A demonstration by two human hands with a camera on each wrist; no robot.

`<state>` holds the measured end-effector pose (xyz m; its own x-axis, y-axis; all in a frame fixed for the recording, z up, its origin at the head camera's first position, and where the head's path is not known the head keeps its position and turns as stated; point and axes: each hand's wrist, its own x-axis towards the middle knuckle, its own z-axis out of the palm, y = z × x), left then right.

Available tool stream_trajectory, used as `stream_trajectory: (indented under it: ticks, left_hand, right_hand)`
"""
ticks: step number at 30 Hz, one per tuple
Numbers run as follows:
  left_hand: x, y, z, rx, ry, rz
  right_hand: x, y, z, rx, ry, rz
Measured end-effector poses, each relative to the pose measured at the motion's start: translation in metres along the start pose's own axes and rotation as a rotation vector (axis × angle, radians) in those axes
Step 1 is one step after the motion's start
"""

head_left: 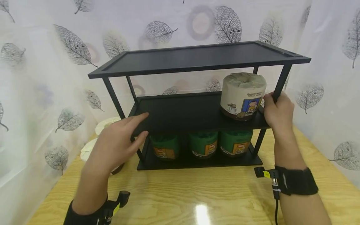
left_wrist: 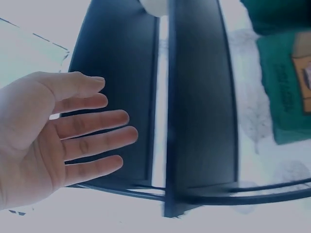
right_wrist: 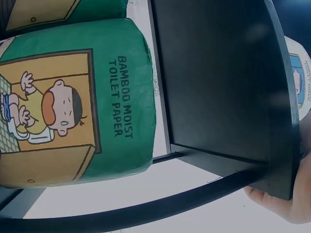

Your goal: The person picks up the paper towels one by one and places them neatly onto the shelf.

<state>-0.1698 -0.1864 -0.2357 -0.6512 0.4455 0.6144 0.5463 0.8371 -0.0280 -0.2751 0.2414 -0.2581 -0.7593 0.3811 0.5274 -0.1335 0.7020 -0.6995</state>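
A black two-tier rack with a flat top (head_left: pixel 185 57) stands on the table. My right hand (head_left: pixel 279 114) grips its right front post at the middle shelf's end, fingers partly hidden behind it. Close by on that shelf sits a cream-wrapped toilet paper roll (head_left: pixel 239 100) with a blue cartoon panel. My left hand (head_left: pixel 113 143) is held at the shelf's left front corner; in the left wrist view its fingers (left_wrist: pixel 102 145) are extended and hold nothing. Along the bottom shelf stand three green-wrapped toilet paper rolls (head_left: pixel 203 145), one large in the right wrist view (right_wrist: pixel 126 97).
Pale-wrapped rolls (head_left: pixel 87 150) stand on the table left of the rack, partly covered by my left arm. The wooden table (head_left: pixel 180 193) runs in front. Behind and at both sides hangs a leaf-printed white curtain (head_left: pixel 180 18).
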Motion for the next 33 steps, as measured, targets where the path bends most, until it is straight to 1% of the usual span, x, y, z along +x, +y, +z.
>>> stream_trajectory:
  ticks: [2,4,6,7,8,9,11,12,13,14,16,19,20,21,23,26,28,30,33]
  left_hand:
    - [0.000,0.005,-0.006,0.019,0.065,0.026]
    - [-0.002,0.009,-0.014,0.049,0.157,0.037]
    - [-0.005,0.011,-0.021,0.082,0.252,0.023]
    - [-0.006,0.011,-0.024,0.100,0.293,0.004]
    - [-0.008,0.010,-0.027,0.114,0.322,-0.023]
    - [-0.009,0.008,-0.029,0.130,0.333,-0.053]
    - [-0.012,0.002,-0.032,0.159,0.318,-0.124]
    - [-0.013,-0.001,-0.033,0.173,0.291,-0.161]
    - [-0.015,-0.005,-0.033,0.181,0.245,-0.202]
    - [-0.017,-0.009,-0.033,0.186,0.178,-0.241]
    - [-0.018,-0.019,-0.034,0.159,-0.024,-0.332]
    - [-0.018,-0.035,-0.031,0.095,-0.353,-0.451]
    - [-0.017,-0.041,-0.029,0.071,-0.444,-0.484]
    - [-0.015,-0.046,-0.026,0.051,-0.515,-0.510]
    - [-0.014,-0.057,-0.017,0.031,-0.584,-0.540]
    - [-0.013,-0.071,-0.005,0.021,-0.649,-0.597]
    - [-0.015,-0.078,0.002,0.036,-0.679,-0.640]
    - [-0.016,-0.083,0.006,0.054,-0.697,-0.679]
    - [-0.018,-0.089,0.012,0.078,-0.695,-0.710]
  right_hand:
    - [0.001,0.003,0.000,0.001,-0.002,0.014]
    - [0.001,0.004,0.001,-0.001,-0.004,0.017]
    - [0.002,0.003,0.002,0.001,0.003,0.010]
    - [0.002,0.002,0.003,0.001,0.007,0.006]
    - [0.001,0.001,0.003,0.004,0.012,0.002]
    - [0.001,0.001,0.003,0.006,0.013,0.003]
    - [0.001,0.000,0.003,0.013,0.017,0.008]
    - [0.001,0.000,0.003,0.017,0.017,0.012]
    - [0.000,0.000,0.003,0.021,0.016,0.015]
    - [0.000,0.000,0.003,0.022,0.015,0.022]
    - [0.000,0.001,0.003,0.024,0.014,0.035]
    - [-0.001,0.002,0.002,0.023,0.017,0.047]
    - [-0.001,0.003,0.001,0.021,0.018,0.048]
    - [-0.001,0.003,0.001,0.021,0.020,0.047]
    - [-0.001,0.003,0.001,0.023,0.024,0.042]
    - [-0.001,0.003,0.001,0.025,0.026,0.039]
    - [0.000,0.003,0.002,0.027,0.024,0.044]
    - [0.000,0.003,0.003,0.027,0.023,0.046]
    - [0.000,0.002,0.004,0.032,0.025,0.038]
